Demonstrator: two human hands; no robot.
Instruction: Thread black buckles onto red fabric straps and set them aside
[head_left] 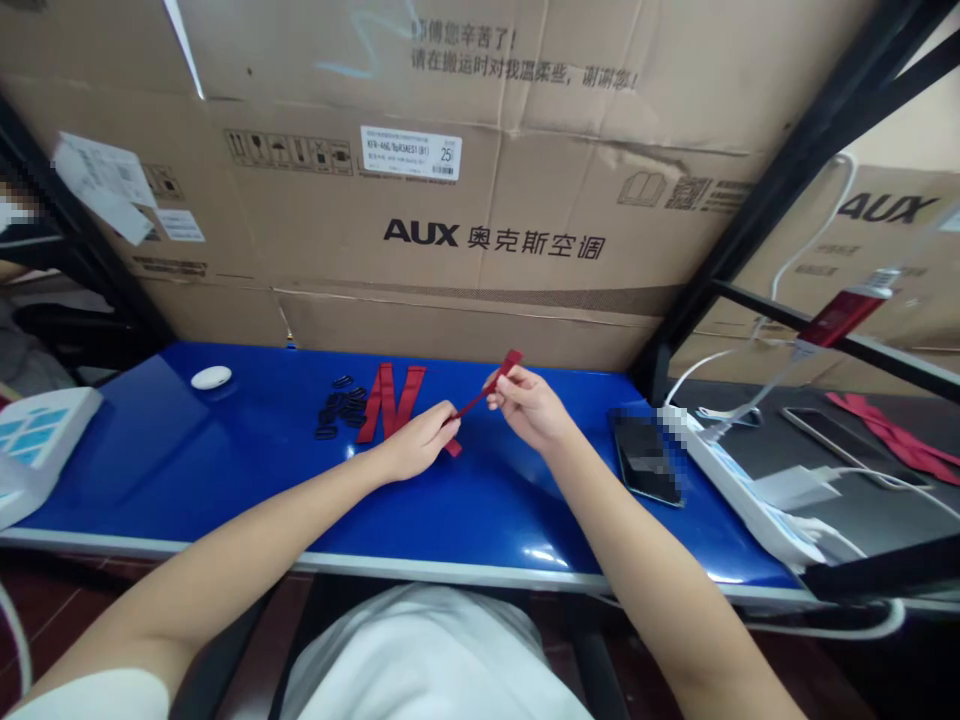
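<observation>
A red strap point(480, 397) stretches between my two hands above the blue table. My left hand point(421, 440) is closed on its lower left part, near the lying straps. Pinched between the fingers of my right hand point(529, 402) is the other part, with a flat end rising past the fingertips. More red straps point(388, 405) lie on the table behind my left hand, partly covered by it. Left of them is a loose cluster of small black buckles point(346, 408). Whether the held strap has a buckle on it I cannot make out.
A white oval object point(211, 378) lies at the back left of the blue table point(225, 460). A phone point(646, 458) and a white power strip point(739, 490) with cables are at the right. Cardboard point(450, 320) stands along the back edge, between black metal posts point(750, 215).
</observation>
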